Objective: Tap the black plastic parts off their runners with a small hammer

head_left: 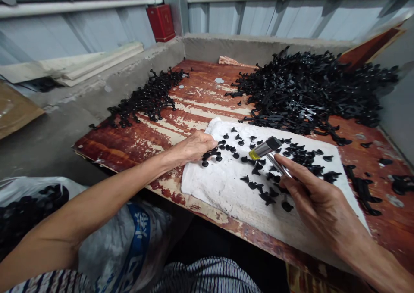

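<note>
My right hand (318, 198) is wrapped round the metal handle of a small hammer (268, 146). Its silvery cylinder head has a yellow face at one end and a black face at the other, and it hangs over a folded white cloth (223, 198). At the cloth's left edge my left hand (199, 145) is closed, with small black round-headed parts (212, 153) at its fingertips; how many it grips is hidden. Many loose black parts (258, 185) of the same look lie scattered on the cloth, below and around the hammer.
A large heap of long black strip-like parts (310, 90) fills the table's back right. A smaller pile of black pieces (148, 97) lies along the left edge of the worn red-brown table (161, 144). Low concrete ledges border it. At lower left stands a plastic sack (110, 241).
</note>
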